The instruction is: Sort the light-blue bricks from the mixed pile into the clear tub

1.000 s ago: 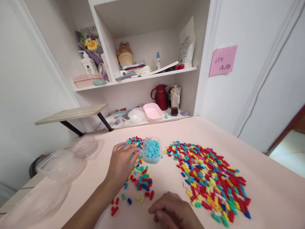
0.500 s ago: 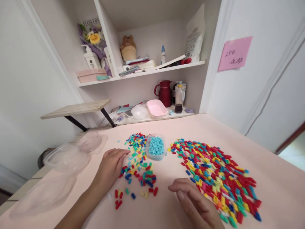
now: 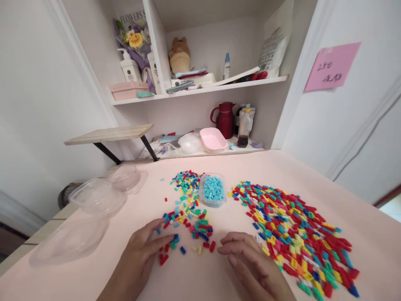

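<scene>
My left hand (image 3: 140, 253) reaches over the near left side of a small pile of coloured plastic bricks (image 3: 200, 225). Its thumb and index finger are spread, with the fingertips at a few blue and green bricks, and nothing shows in its grasp. My right hand (image 3: 252, 261) hovers or rests low over the pink tabletop, between this pile and a larger heap of bricks (image 3: 291, 230). Its fingers are loosely bent and apart, and it appears to hold nothing. A clear plastic tub (image 3: 215, 202) of light blue bricks stands beyond both hands.
Clear plastic containers (image 3: 97, 196) lie along the table's left side, near a small wooden stand (image 3: 109, 134). At the back, the shelf holds a pink tray (image 3: 213, 140), a dark red jug (image 3: 224, 119) and a bottle (image 3: 244, 127).
My left hand has come nearer to me, down from the pile's middle to its near end. My right hand has barely moved, and the whole view has shifted slightly.
</scene>
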Tool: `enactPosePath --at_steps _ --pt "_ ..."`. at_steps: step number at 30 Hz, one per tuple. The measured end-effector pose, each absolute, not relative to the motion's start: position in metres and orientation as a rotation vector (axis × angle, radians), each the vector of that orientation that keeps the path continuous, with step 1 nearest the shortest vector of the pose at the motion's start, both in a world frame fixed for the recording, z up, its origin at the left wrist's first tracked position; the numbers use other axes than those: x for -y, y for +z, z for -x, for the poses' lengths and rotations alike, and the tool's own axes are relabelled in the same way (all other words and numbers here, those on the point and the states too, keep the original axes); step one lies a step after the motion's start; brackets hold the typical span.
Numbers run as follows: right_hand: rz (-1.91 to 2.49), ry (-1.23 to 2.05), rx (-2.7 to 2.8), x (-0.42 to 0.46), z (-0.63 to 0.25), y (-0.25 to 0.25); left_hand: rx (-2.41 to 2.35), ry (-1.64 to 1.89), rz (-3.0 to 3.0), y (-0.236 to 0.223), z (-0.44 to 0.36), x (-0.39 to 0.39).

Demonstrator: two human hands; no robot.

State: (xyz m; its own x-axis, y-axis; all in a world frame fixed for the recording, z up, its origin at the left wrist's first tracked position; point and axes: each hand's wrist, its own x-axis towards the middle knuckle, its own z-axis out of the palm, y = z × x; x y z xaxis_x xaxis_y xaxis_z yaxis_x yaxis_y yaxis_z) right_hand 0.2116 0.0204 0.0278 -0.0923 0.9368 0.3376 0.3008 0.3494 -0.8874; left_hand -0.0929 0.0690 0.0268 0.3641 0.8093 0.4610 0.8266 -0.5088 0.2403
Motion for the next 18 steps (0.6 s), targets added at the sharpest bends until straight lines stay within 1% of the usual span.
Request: enactPosePath --at_steps 5,8,13,18 --pt "1.099 0.854 1.585 -0.020 -0.209 0.034 1.528 -0.884 2.526 0.047 0.090 -0.073" --pt "1.099 0.852 1.507 -0.018 -0.206 0.034 1.494 -0.806 2.520 0.053 0.082 -0.081" --pt "1.109 0.828 1.421 -0.017 -0.205 0.034 1.361 -0.750 2.558 0.045 0.075 -0.095" --pt "1.104 0.841 1.416 -0.016 -0.206 0.034 1.441 -0.769 2.592 0.038 0.076 -0.102"
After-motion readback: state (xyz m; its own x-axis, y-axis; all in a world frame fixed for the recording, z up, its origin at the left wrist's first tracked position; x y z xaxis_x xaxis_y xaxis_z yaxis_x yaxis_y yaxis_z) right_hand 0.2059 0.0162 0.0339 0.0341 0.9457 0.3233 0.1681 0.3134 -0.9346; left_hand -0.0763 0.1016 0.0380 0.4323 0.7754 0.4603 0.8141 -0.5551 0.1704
